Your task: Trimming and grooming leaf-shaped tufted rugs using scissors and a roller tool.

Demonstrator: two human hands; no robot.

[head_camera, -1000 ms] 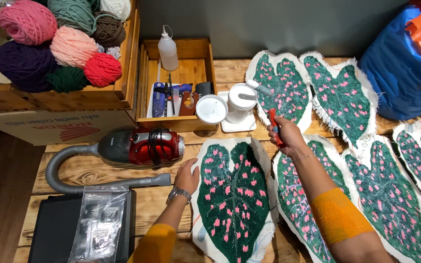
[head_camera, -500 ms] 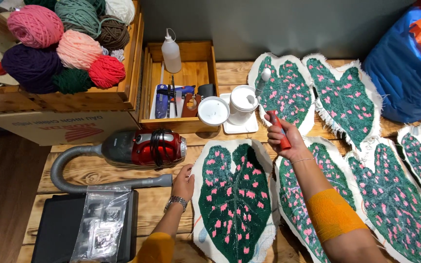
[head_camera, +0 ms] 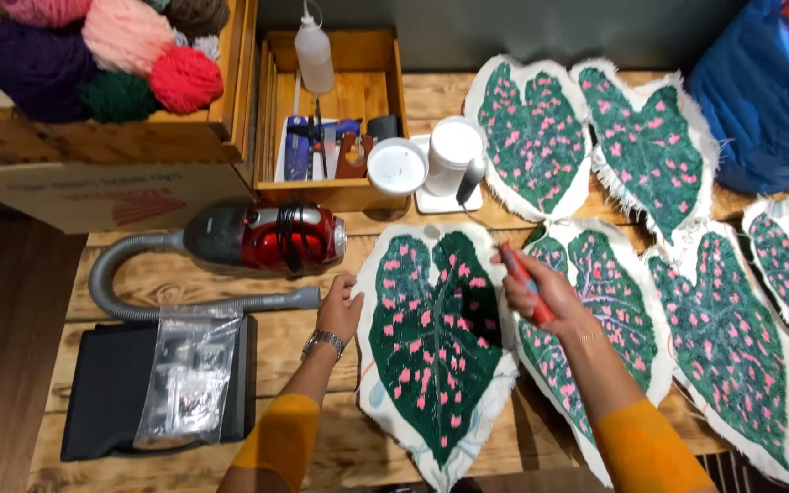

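Right hand closed around a red-handled brush, its tip apparently hidden by blur, held over the seam between two tufted leaf pieces. Left hand open, fingers spread flat at the left edge of the nearest leaf rug. Heart-shaped, dark green pile flecked pink, frayed cream backing, flat on the plank table. White jar and lid just beyond.
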